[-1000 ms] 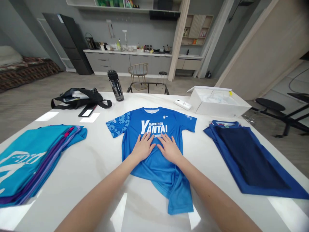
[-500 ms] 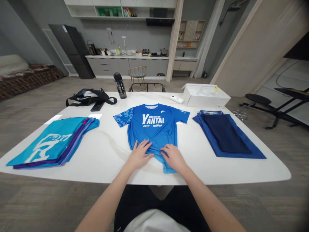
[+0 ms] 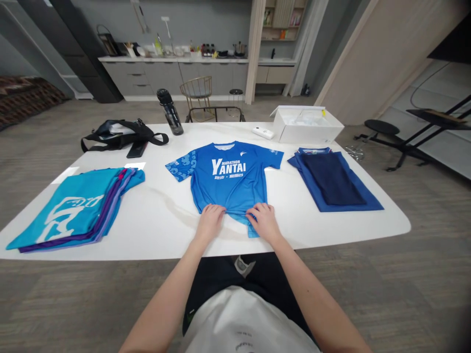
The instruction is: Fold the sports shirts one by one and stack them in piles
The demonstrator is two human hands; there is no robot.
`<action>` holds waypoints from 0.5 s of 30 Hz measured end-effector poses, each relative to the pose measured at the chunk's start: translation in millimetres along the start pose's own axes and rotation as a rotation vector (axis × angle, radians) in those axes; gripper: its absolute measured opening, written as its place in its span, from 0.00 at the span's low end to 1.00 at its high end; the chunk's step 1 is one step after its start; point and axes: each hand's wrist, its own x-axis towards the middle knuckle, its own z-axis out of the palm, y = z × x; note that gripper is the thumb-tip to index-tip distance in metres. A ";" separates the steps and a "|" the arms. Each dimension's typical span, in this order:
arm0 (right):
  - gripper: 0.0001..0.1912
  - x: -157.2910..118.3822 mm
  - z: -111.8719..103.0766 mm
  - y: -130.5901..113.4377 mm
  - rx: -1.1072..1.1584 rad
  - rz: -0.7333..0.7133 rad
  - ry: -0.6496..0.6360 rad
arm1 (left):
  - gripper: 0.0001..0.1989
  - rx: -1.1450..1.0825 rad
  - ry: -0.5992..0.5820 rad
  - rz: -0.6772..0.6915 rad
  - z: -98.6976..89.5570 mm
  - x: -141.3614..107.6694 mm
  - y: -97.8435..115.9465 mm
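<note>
A blue T-shirt (image 3: 230, 189) with white lettering lies face up in front of me, neck end away, sleeves spread. Its lower end is bunched, and a lighter blue piece of the hem sticks out below my right hand. My left hand (image 3: 212, 219) is closed on the cloth at the lower left edge, fingers curled over it. On the lower right, my right hand (image 3: 263, 219) pinches the cloth with thumb and fingers. The fabric between the hands is creased.
Folded turquoise and purple shirts (image 3: 73, 211) are stacked at left; dark blue folded clothes (image 3: 331, 181) lie at right. Toward the back of the white table (image 3: 162, 230) are a black bag (image 3: 121, 135), phone (image 3: 136, 149), bottle (image 3: 170, 113), white remote (image 3: 262, 133) and white box (image 3: 309, 126).
My fingers have gone from lying spread on the shirt's lower part to gripping its edge. The camera view has tilted downward.
</note>
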 end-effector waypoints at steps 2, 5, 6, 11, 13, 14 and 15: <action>0.14 1.0 -0.7 -1.0 -0.002 -0.022 -0.037 | 0.13 0.003 0.006 0.010 -1.9 -0.4 1.4; 0.15 3.5 -1.5 -1.8 0.004 -0.031 -0.047 | 0.13 0.024 -0.008 0.025 -4.0 0.0 4.3; 0.15 4.0 -1.9 -1.9 0.011 -0.027 -0.045 | 0.13 0.036 -0.014 0.027 -4.4 0.3 5.2; 0.13 2.0 -3.9 -2.6 0.081 -0.008 -0.015 | 0.14 0.093 -0.032 0.025 -1.8 3.2 7.6; 0.14 -1.2 -3.5 -2.4 0.094 -0.010 -0.016 | 0.16 0.117 -0.043 0.007 0.4 4.7 7.8; 0.15 -3.4 -3.2 -1.8 0.097 -0.016 -0.023 | 0.17 0.127 -0.048 -0.004 1.4 5.2 8.1; 0.17 -5.8 -2.9 -0.9 0.101 -0.026 -0.034 | 0.18 0.136 -0.049 -0.015 2.1 5.5 8.6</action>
